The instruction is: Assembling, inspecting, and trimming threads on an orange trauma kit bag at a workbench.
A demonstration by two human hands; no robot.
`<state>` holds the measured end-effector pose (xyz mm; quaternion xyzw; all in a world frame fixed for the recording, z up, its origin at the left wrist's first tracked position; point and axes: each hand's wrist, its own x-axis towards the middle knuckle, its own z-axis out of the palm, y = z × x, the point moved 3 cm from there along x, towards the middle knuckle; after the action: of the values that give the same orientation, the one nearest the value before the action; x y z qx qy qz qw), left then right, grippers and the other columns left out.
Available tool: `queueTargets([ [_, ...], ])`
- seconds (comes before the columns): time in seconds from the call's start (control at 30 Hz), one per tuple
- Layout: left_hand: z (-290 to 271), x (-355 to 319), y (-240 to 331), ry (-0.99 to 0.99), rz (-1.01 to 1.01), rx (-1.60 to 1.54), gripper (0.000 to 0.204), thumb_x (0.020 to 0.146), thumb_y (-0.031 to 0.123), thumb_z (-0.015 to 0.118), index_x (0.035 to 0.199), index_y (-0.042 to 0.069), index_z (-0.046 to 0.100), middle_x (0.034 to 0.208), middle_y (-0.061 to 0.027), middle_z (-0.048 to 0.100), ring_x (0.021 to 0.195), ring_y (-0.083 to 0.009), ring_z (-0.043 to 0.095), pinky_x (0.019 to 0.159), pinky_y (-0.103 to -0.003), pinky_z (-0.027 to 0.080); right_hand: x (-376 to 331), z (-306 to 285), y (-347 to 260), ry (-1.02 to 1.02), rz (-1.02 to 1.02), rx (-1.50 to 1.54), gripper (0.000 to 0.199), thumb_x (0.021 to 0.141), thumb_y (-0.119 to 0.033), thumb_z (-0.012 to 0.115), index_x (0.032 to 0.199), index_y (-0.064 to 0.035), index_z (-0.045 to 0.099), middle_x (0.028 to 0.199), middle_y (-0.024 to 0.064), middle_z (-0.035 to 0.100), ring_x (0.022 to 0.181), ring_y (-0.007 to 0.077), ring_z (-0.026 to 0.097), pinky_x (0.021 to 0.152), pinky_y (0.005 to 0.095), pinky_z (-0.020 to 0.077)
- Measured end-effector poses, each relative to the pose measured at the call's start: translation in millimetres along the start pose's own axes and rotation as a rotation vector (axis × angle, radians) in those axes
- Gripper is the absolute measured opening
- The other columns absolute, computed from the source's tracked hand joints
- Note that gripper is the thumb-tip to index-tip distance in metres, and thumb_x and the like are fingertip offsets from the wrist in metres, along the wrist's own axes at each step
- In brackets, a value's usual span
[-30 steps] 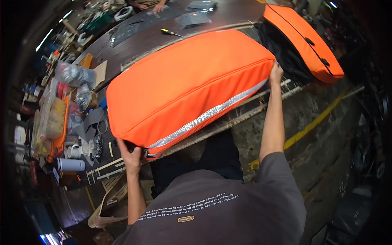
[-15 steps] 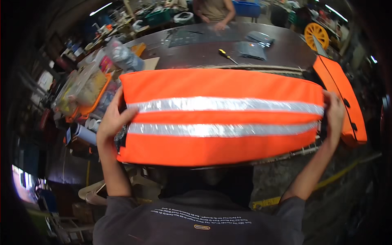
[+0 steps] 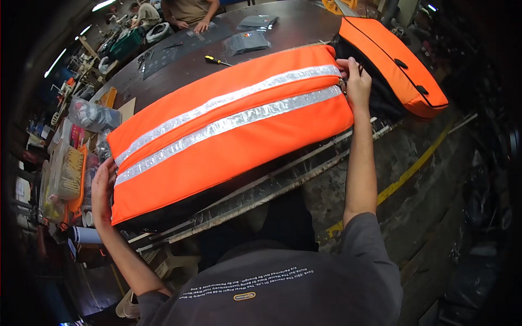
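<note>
A long, bright orange bag (image 3: 234, 146) with two silver reflective strips lies at the table's near edge, slanting up to the right. Black fabric shows along its lower side. My left hand (image 3: 101, 193) holds its left end, fingers along the end and tips at the edge; part of the grip is hidden. At the opposite end, my right hand (image 3: 357, 89) is closed on the bag's edge, near the ends of the strips and what looks like a zipper. Past my right hand lies a second orange-and-black bag (image 3: 394, 68), with small black tabs on it.
Across the dark table (image 3: 179, 76) lie a yellow-and-black screwdriver (image 3: 217, 60) and grey plastic-wrapped packets (image 3: 247, 42). Clear boxes and bags of parts (image 3: 68, 171) crowd the left. A person's hands (image 3: 191, 25) rest at the far side. Yellow floor line (image 3: 413, 168) runs right.
My view has turned, and the bag now slants up to the right instead of lying level. Its black lower side has come into sight. Both hands stay at its ends.
</note>
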<state>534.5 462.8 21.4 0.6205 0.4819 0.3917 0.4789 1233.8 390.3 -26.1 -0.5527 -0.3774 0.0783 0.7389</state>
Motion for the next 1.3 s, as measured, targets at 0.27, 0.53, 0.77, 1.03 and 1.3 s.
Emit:
queueTargets([
  [0.27,-74,-38,-154,0.132,0.076,-0.591,0.056,0.111,0.041,0.044,0.150,0.001,0.048,0.151,-0.0147,0.053,0.138,-0.0252,0.051,0.118,-0.042,0.038,-7,-44,103,-0.153,0.145,0.086,0.048,0.109,-0.039,0.047,0.107,-0.0006,0.075,0.094,0.0025,0.073,0.075,0.0056,0.060,0.059,0.0212,0.0394],
  [0.53,-50,-18,-161,0.003,0.076,-0.602,0.055,0.111,0.039,0.045,0.149,0.001,0.049,0.150,-0.0143,0.054,0.135,-0.0245,0.053,0.116,-0.041,0.041,-59,8,-19,0.138,0.159,0.346,0.051,0.108,-0.042,0.052,0.095,0.0020,0.073,0.084,0.0041,0.068,0.077,0.0122,0.060,0.074,0.0269,0.0476],
  [0.77,-35,27,-154,-0.122,0.058,-0.624,0.053,0.110,0.038,0.047,0.149,0.002,0.050,0.148,-0.0139,0.056,0.133,-0.0238,0.055,0.114,-0.040,0.043,-83,-4,-141,-0.108,0.000,0.106,0.040,0.107,-0.030,0.058,0.085,0.0014,0.070,0.078,-0.0004,0.061,0.073,0.0068,0.052,0.071,0.0225,0.0409],
  [1.03,-22,106,-123,0.036,0.016,-0.621,0.051,0.110,0.036,0.048,0.148,0.002,0.052,0.146,-0.0134,0.058,0.131,-0.0231,0.057,0.111,-0.039,0.046,-53,-45,-18,-0.051,0.378,0.091,0.056,0.106,-0.045,0.055,0.127,0.0053,0.068,0.119,0.0135,0.072,0.109,0.0227,0.068,0.099,0.0347,0.0505],
  [1.3,-61,176,-168,0.077,0.082,-0.592,0.047,0.108,0.033,0.053,0.142,0.001,0.057,0.136,-0.0132,0.064,0.119,-0.0227,0.064,0.102,-0.036,0.053,-1,-48,-7,-0.475,0.597,-0.004,0.050,0.107,-0.039,0.050,0.132,0.0013,0.065,0.123,0.0118,0.072,0.109,0.0205,0.069,0.094,0.0341,0.0533],
])
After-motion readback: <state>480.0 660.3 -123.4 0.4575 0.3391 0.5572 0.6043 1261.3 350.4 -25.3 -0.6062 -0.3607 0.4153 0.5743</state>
